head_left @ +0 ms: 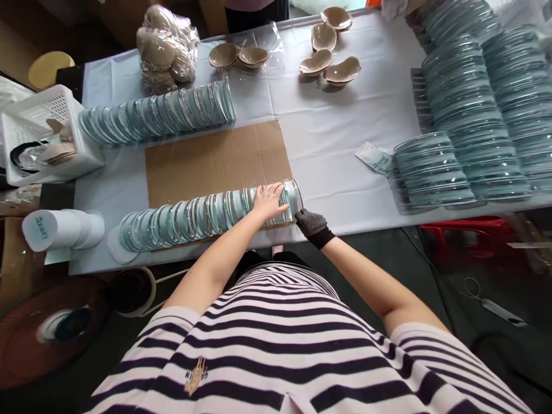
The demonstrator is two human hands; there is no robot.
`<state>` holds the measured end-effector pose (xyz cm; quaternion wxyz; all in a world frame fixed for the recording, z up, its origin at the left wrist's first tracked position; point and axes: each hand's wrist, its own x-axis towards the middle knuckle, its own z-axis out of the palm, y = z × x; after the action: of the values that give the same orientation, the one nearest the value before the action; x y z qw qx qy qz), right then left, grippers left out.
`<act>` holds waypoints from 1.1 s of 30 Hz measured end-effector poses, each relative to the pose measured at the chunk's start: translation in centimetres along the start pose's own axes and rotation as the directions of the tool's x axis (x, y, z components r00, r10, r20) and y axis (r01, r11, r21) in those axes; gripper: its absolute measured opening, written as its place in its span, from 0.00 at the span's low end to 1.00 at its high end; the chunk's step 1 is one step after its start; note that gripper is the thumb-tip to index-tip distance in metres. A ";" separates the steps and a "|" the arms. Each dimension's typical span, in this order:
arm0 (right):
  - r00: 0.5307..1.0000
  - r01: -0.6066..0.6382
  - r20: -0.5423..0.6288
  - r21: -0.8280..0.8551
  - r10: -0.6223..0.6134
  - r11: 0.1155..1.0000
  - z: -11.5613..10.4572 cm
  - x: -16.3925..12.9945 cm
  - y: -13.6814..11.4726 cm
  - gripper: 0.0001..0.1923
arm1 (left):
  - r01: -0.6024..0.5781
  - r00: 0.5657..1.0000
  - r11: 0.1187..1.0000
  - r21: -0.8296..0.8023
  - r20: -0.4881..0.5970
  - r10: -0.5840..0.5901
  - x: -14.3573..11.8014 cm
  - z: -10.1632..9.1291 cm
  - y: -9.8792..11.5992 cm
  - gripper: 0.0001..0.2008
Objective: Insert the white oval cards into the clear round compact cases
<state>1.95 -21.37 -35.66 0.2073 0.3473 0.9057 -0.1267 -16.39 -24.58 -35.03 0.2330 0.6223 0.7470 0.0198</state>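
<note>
A long row of clear rounded plastic packs [194, 218] stands on edge along the near side of the table, with pale inserts between the clear rims. My left hand [269, 202], bare, lies across the top of the row near its right end, fingers spread. At that end, my right hand [314, 225], in a dark dotted glove, has its fingertips closed on the lower near edge of the last pack [296, 195]. Its thumb is partly hidden. Under the row lies a flat sheet of brown cardboard [219, 158].
A second row of packs [157, 115] stands behind. Tall stacks of clear packs [466, 115] fill the right side. Beige cups [323, 37] and a bag of cups [166, 49] lie at the back. A white basket [41, 135] and white card stack [62, 230] stand left.
</note>
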 end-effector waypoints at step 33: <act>0.708 -0.614 0.003 0.497 0.706 0.613 5.1 0.1 -6.1 0.17 | -0.379 0.871 0.847 -0.373 -0.453 0.190 -16.0 -3.0 -13.2 0.24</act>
<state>-0.79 -27.69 -39.70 0.0614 0.7064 0.6703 -0.2189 -27.78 -41.80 -31.44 0.2074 0.6395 0.6502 0.3539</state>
